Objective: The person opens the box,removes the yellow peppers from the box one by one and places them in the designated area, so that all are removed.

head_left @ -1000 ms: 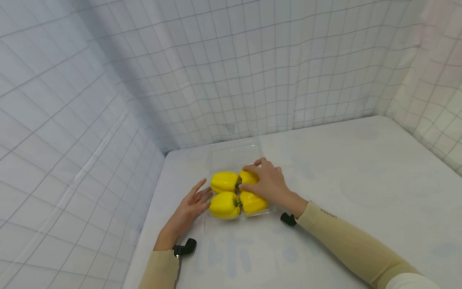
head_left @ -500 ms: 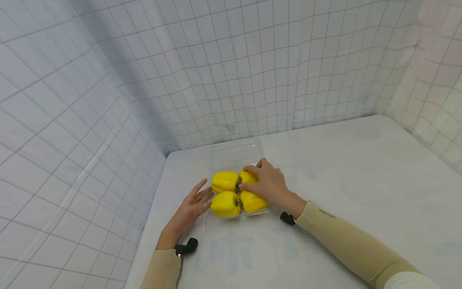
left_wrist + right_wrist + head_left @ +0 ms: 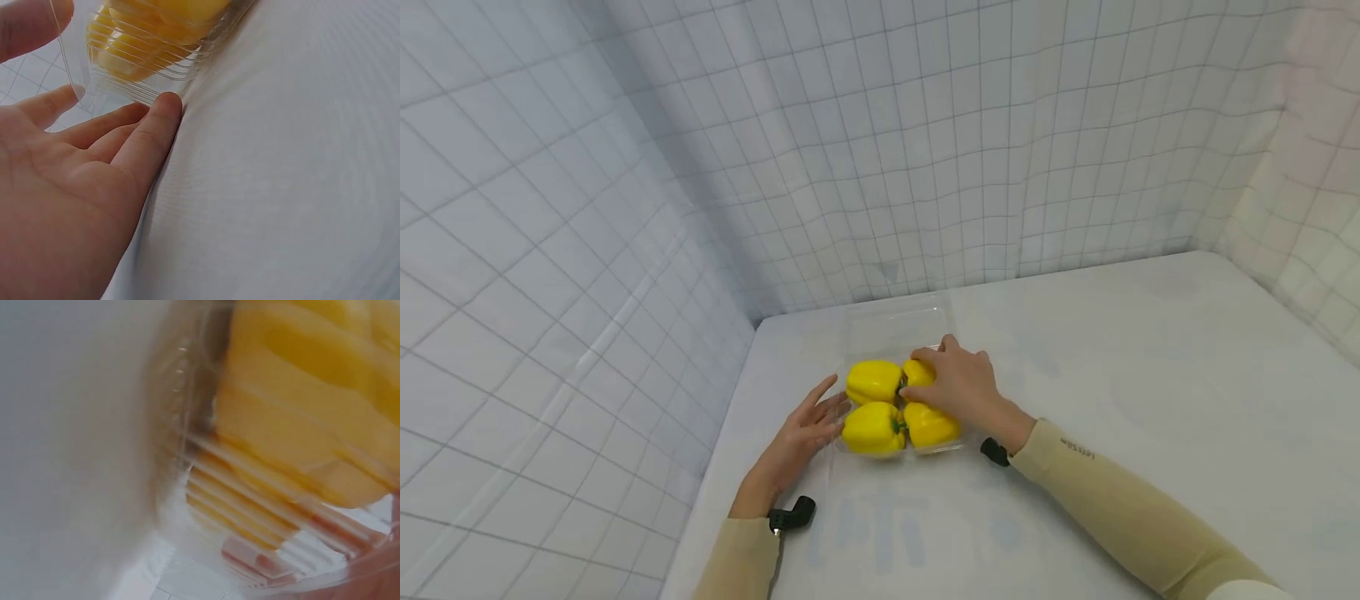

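Note:
Yellow bell peppers lie in two rows in a clear plastic clamshell box (image 3: pixel 134 90). My right hand (image 3: pixel 962 387) grips the far right pepper (image 3: pixel 919 375), thumb on its stem side and fingers over its far side. Its palm partly covers that pepper and the near right pepper (image 3: pixel 932 427). On the left are the far left pepper (image 3: pixel 872 382) and the near left pepper (image 3: pixel 871 429). My left hand (image 3: pixel 797 442) is spread beside the box, its fingertips at the ribbed left wall. In the right wrist view, blurred yellow peppers (image 3: pixel 294 406) show through the ribbed plastic.
The box's transparent lid (image 3: pixel 898 327) lies folded back toward the rear wall. A white-covered table (image 3: pixel 1112 358) carries the box. Grid-patterned white cloth (image 3: pixel 910 167) rises at the back and both sides. Black wrist cameras, the left one (image 3: pixel 792 514) included, sit close over the table.
The head view has shifted slightly, so the scene sits a little lower and further right. Both hands keep their places at the box and the peppers stay put.

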Available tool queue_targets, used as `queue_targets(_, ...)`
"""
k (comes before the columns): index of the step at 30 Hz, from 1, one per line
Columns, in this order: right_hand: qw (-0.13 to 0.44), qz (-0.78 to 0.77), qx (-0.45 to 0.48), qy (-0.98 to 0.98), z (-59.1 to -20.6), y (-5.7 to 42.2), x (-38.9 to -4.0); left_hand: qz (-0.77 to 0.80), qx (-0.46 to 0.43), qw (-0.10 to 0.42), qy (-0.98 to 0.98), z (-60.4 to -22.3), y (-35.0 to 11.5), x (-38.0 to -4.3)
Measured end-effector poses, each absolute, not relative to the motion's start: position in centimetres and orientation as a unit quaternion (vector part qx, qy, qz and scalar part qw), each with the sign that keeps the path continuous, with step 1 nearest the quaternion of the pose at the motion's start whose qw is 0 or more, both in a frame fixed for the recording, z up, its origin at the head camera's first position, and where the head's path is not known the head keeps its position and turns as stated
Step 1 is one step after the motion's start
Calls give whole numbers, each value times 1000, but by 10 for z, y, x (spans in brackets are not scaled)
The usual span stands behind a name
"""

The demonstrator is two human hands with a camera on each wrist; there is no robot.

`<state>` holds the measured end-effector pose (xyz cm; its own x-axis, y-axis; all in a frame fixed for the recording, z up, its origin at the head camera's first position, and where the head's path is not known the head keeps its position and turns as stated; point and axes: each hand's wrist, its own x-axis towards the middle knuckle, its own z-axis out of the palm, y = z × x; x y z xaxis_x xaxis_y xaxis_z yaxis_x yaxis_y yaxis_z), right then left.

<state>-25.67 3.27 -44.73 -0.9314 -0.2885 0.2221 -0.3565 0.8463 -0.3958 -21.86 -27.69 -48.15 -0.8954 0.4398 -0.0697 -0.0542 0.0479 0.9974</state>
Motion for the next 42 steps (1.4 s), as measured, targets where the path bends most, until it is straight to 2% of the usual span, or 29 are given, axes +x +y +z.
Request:
queue_targets(10,59,205,130,-968,-447,33,-254,672,143,201,699,-490,-272,-225)
queue_targets(18,81,210,150,-963,-444,29,-256,675,141,193,698,-489,-273,-223)
queue_targets(42,78,318,171,-929,-430,29,-259,664,132,188,711,-482,-277,-221)
